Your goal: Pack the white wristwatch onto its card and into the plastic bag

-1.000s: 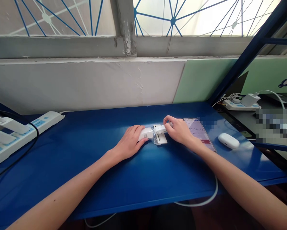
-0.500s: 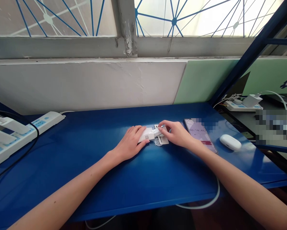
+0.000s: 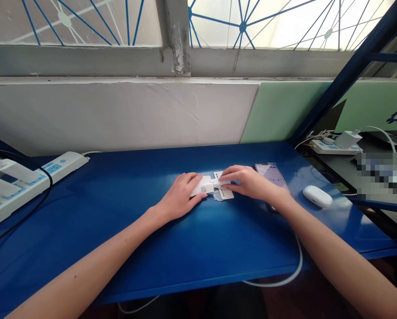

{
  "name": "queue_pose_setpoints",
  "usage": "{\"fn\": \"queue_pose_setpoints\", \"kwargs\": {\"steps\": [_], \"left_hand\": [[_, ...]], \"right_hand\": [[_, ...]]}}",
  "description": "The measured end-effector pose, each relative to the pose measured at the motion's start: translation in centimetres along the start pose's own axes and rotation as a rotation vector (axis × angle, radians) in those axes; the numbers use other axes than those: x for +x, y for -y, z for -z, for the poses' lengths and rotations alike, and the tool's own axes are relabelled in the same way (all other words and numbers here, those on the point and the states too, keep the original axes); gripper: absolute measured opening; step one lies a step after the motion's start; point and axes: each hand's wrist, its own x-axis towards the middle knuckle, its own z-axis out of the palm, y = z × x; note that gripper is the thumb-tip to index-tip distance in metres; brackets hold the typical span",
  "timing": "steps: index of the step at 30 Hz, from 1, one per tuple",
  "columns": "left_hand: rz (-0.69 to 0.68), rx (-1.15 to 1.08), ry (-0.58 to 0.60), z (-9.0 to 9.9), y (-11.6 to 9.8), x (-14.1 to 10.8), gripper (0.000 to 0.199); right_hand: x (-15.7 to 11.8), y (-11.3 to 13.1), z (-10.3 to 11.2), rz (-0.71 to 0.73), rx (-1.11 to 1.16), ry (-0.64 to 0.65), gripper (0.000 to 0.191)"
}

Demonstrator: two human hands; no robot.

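On the blue desk (image 3: pixel 145 252) lies a flat white packet (image 3: pixel 204 185) with a small square code printed on it. My left hand (image 3: pixel 181 195) grips its left end, thumb along the near edge and fingers over the top. My right hand (image 3: pixel 243 180) pinches a narrow white strip (image 3: pixel 221 182) at the packet's right end. Beneath that strip are a white card (image 3: pixel 227 194) and a clear, patterned plastic piece (image 3: pixel 217 196), both partly covered. The exact form of the strip is hard to make out.
A phone (image 3: pixel 273 173) lies partly behind my right wrist, with a white earbud case (image 3: pixel 317 196) to its right. At the left is a power strip (image 3: pixel 67 164) with plugs and a black cable. A white cable (image 3: pixel 299 261) hangs over the front edge.
My right hand has shifted slightly right, its fingers now flatter and more extended along the white strip. My right forearm covers more of the phone. My left hand stays on the packet.
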Motion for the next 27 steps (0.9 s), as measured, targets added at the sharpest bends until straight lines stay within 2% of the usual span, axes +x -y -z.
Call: {"fn": "queue_pose_setpoints", "kwargs": {"steps": [5,13,17,27], "left_hand": [[-0.017,-0.014,-0.013,0.06,0.00,-0.02,0.045],[-0.020,-0.014,-0.003,0.18,-0.04,0.05,0.045],[-0.019,-0.025,0.013,0.29,-0.12,0.17,0.046],[0.007,-0.045,0.031,0.19,-0.11,0.17,0.047]], "right_hand": [[0.21,0.35,-0.85,0.002,-0.030,-0.026,0.022],[0.01,0.60,-0.35,-0.077,-0.140,0.004,0.032],[0.06,0.37,-0.29,-0.099,-0.171,0.016,0.028],[0.07,0.35,-1.20,-0.008,-0.204,-0.016,0.029]]}}
